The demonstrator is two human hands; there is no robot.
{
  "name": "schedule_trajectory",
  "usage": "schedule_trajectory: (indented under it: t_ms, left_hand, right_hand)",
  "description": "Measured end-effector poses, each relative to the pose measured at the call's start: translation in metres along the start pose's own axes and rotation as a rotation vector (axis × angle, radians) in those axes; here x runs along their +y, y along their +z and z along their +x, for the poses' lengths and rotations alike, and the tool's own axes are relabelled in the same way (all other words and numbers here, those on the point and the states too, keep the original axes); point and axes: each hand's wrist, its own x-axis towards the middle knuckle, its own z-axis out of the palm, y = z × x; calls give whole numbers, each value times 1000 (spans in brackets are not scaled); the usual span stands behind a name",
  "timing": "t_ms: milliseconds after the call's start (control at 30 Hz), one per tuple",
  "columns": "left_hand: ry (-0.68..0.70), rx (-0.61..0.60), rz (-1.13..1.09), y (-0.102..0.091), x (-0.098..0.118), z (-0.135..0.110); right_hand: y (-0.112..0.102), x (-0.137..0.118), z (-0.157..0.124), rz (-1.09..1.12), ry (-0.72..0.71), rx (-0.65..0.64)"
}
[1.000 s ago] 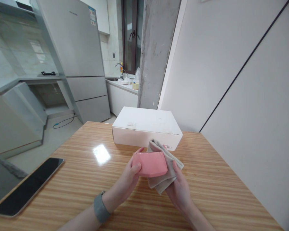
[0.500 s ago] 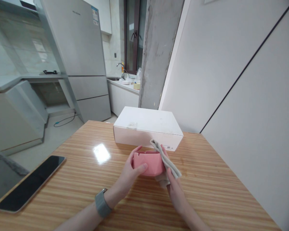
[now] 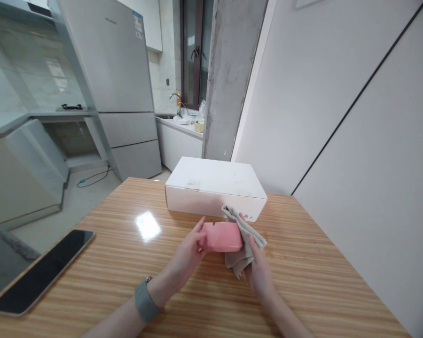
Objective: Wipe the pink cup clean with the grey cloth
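Note:
A pink ashtray (image 3: 221, 237) with a notch in its rim is held above the table, in front of the white box. My left hand (image 3: 187, 256) grips its left end, with a grey band around the wrist. In my right hand (image 3: 259, 270) is a grey cloth (image 3: 245, 244), folded and pressed against the ashtray's right side. One corner of the cloth hangs down below the ashtray. The cloth hides part of my right fingers, and the ashtray's inside is barely visible.
Behind my hands a white box (image 3: 216, 180) sits on the wood-grain table (image 3: 303, 281). A dark phone (image 3: 44, 272) lies near the left edge. Beyond the table are a fridge (image 3: 123, 70), a sink counter (image 3: 179, 141) and, at right, a white wall (image 3: 338, 84).
The ashtray has tilted and turned a little, so its rim now shows less. My left thumb has left its front face. The cloth has spread and hangs more openly beneath it.

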Motion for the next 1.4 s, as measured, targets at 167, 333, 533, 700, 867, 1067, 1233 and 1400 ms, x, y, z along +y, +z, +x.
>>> schedule_trajectory:
  t_ms: [167,333,533,700,867,1067,1233,1400]
  left_hand:
    - [142,-107,161,4,4,-5]
    - [188,-173,135,4,3,-7]
    - [52,-237,-60,1,-7,-9]
    - [107,-156,-15,6,-7,-13]
    - [183,-40,169,4,-8,-10]
    - [179,-75,225,-2,-7,-6]
    - [-20,-89,-63,1,-9,-5]
    - [-19,-162,-67,2,-14,-6]
  right_hand:
    - [8,-10,-5,74,41,38]
    - [14,-13,-12,103,75,-47]
    - [14,-11,-13,79,58,-61]
    - [6,-7,-15,-81,-15,-80]
    - [-1,-3,-26,-296,-120,-177]
    - [1,-1,-28,-288,-151,-150]
    - [-2,-1,-12,-96,-63,-18]
    - [1,-11,-3,76,39,81]
